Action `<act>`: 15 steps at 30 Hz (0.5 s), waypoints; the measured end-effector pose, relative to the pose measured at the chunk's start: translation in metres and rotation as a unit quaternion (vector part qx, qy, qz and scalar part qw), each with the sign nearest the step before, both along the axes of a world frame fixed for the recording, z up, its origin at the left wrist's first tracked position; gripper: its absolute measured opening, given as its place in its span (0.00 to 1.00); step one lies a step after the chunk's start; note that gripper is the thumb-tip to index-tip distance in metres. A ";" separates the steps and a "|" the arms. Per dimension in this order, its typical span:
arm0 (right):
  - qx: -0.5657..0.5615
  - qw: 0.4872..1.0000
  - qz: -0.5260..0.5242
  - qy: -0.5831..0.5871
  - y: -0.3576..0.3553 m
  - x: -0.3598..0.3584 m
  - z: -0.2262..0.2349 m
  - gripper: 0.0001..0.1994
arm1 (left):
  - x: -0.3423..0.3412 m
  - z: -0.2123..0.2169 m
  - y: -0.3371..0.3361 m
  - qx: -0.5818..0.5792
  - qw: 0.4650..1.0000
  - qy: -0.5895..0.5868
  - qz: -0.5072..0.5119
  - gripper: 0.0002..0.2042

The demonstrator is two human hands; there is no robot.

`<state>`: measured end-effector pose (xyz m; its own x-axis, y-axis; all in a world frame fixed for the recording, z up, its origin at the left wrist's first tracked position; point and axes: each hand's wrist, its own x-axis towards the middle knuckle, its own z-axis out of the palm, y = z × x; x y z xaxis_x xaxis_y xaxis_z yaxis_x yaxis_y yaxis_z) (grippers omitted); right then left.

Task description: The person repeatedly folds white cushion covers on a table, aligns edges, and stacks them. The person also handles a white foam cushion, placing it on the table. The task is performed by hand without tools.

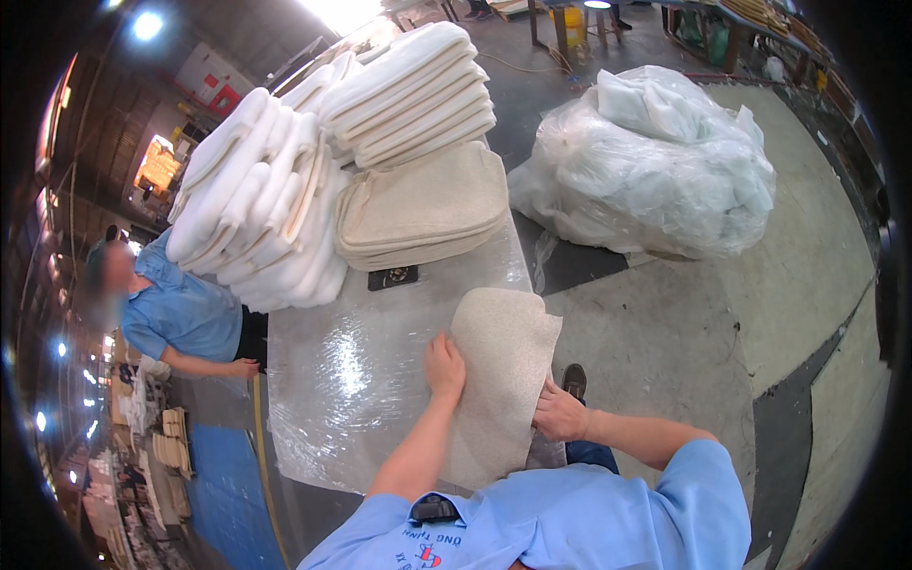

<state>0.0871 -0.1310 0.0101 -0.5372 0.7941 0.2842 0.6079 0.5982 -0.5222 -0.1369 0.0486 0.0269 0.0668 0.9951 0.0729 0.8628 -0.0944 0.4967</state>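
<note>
A beige fabric piece point(502, 366) with rounded corners lies at the near right of the plastic-wrapped table point(313, 408), close in front of me. My left hand point(445, 368) is at its left edge, fingers curled in against the cloth. On the opposite side, my right hand point(560, 412) pinches the right edge, beside the table's edge; some of its fingertips are hidden. Beyond the piece sits a stack of similar beige fabric pieces point(423, 201). A small black object point(392, 277) lies against the front of that stack.
Thick white padded pieces point(252, 190) are heaped at the table's far left, with another folded white stack point(408, 90) behind. A large clear plastic bag of white material point(655, 161) rests on the floor at right. Another person point(185, 304) stands left of the table.
</note>
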 end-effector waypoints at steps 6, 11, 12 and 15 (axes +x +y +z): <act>0.003 0.980 -0.079 0.182 -0.021 -0.011 -0.002 0.12 | 0.047 0.001 0.020 0.077 0.988 0.032 -0.131 0.24; -0.172 0.939 -0.162 0.250 -0.062 -0.007 -0.010 0.05 | 0.059 -0.018 0.021 0.071 0.987 0.005 -0.143 0.26; -0.193 0.935 -0.189 0.228 -0.074 0.001 -0.019 0.05 | 0.058 -0.018 0.020 0.069 0.987 0.007 -0.143 0.27; -0.301 0.856 -0.309 0.285 -0.090 0.014 -0.025 0.06 | 0.048 -0.018 0.014 0.061 0.984 0.023 -0.165 0.27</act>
